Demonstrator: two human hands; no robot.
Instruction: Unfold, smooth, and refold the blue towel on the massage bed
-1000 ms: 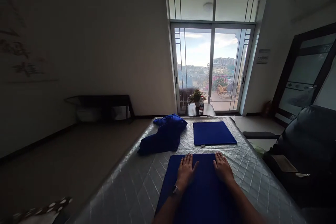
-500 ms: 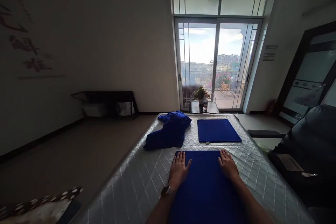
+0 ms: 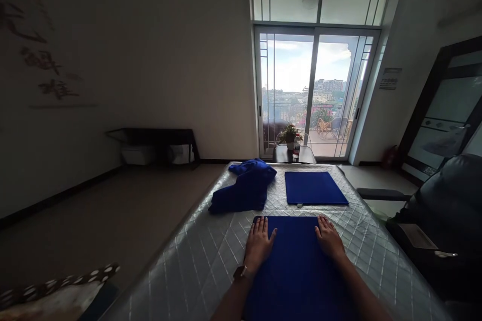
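Note:
A flat blue piece of fabric (image 3: 297, 266), smooth and rectangular, lies on the silver quilted cover in front of me. My left hand (image 3: 260, 243) rests flat on its far left corner, thumb spread inward. On the far right corner lies my right hand (image 3: 330, 236), also flat, with its thumb pointing inward. Neither hand grips anything. The near end of the fabric runs out of view between my forearms. Beyond it sits a second flat blue fabric piece (image 3: 316, 188) with a small white tag at its near edge. To its left is a crumpled blue cloth (image 3: 244, 188).
The quilted surface (image 3: 188, 266) reaches toward a small dark table (image 3: 283, 154) with a potted plant (image 3: 289, 134) and a bottle (image 3: 296, 146). At right stands a dark armchair (image 3: 452, 210). A polka-dot edged fabric (image 3: 64, 286) shows at lower left.
The view has shifted slightly, so everything appears a little farther right. Both hands stay flat at the same corners of the blue fabric.

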